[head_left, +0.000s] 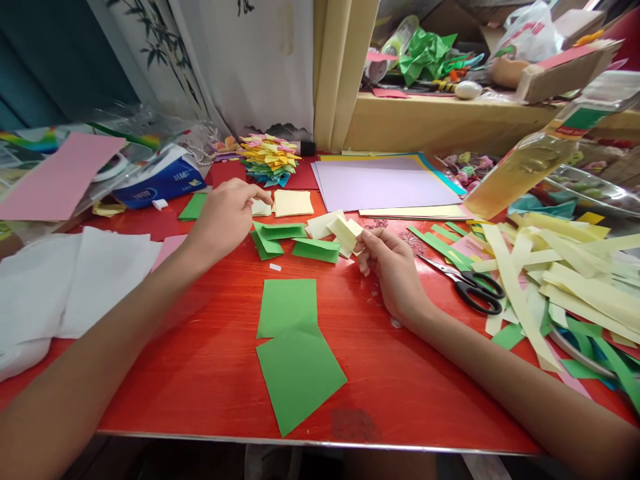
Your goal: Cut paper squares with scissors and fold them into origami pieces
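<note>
My right hand [393, 270] pinches a folded pale yellow paper piece [345, 232] between thumb and fingers. More folded pale yellow paper lies just behind it. My left hand [225, 217] reaches over a small cream paper square [261, 208]. Its index finger stretches out, while the other fingers are mostly hidden; I see nothing held in it. Beside that lies a stack of cream squares [293, 203]. Folded green strips [316, 250] rest between my hands. Two green squares [287, 308] lie nearer to me, their edges meeting.
Black-handled scissors [477, 290] lie right of my right hand, beside a heap of paper strips [565, 267]. A tilted bottle [530, 160] stands behind them. Lilac sheets [370, 183] and a multicoloured folded-paper piece [270, 160] sit at the back. White tissues [103, 280] lie left.
</note>
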Motion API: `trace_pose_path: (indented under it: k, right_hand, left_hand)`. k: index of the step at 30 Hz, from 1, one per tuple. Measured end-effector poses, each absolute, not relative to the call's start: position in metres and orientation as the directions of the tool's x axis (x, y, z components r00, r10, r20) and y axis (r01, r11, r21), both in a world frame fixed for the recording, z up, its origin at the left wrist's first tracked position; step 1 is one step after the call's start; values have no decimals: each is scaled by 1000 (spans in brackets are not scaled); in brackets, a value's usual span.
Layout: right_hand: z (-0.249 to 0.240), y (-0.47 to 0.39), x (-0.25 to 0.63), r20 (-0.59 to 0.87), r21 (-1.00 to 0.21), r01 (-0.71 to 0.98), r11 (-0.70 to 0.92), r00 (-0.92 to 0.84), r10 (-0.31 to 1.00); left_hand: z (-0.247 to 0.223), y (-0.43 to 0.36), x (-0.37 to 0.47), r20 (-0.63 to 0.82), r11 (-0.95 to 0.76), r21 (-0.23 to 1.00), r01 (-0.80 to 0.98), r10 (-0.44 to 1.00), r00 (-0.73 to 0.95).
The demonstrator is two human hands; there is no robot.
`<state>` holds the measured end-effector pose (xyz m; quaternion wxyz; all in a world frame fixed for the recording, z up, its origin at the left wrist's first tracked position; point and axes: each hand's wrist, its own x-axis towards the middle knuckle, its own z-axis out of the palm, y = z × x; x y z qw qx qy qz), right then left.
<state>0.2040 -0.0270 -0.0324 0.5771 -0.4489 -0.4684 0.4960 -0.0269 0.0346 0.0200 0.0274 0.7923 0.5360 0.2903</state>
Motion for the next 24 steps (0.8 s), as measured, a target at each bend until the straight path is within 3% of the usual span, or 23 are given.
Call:
trace_pose_path:
  k: [2,4,6,8,10,14,17,19,21,24]
  right_hand:
    - [-33,-27,204,93,-984,-146,103,71,993]
    - [-33,-27,204,94,-986,-133,102,72,993]
    - [-33,-28,204,91,-988,-122,99,73,993]
    - [-33,-28,204,87,-988,-120,96,74,993]
    - [-34,-28,204,91,-988,-117,98,69,993]
    - [-33,-28,203,119,-991,-49,122,49,992]
    - [-27,-37,201,235,-967,98,236,-19,972]
    - [-22,-48,198,400,-864,230,447,-225,889]
    - [-19,-59,192,500,-658,252,710,-559,662]
    - [-17,-73,183,406,-467,139,873,-844,351]
  left_hand:
    - [27,29,-24,455,-474,311,824,835,309]
    - [33,22,-20,366,-538,348,767,832,417]
    - [35,14,-16,113,-594,394,701,789,604]
    - [33,5,-10,-134,-660,376,650,656,743]
    - [30,-4,-4,-251,-691,338,639,588,769]
    - [26,-14,3,-315,-647,281,708,635,705]
    - [23,-14,3,-336,-632,299,715,631,699]
    - [20,-11,2,-319,-655,324,682,604,731]
    - [17,-8,0,-289,-668,359,652,585,758]
    - [18,-3,-2,-183,-667,412,621,607,773]
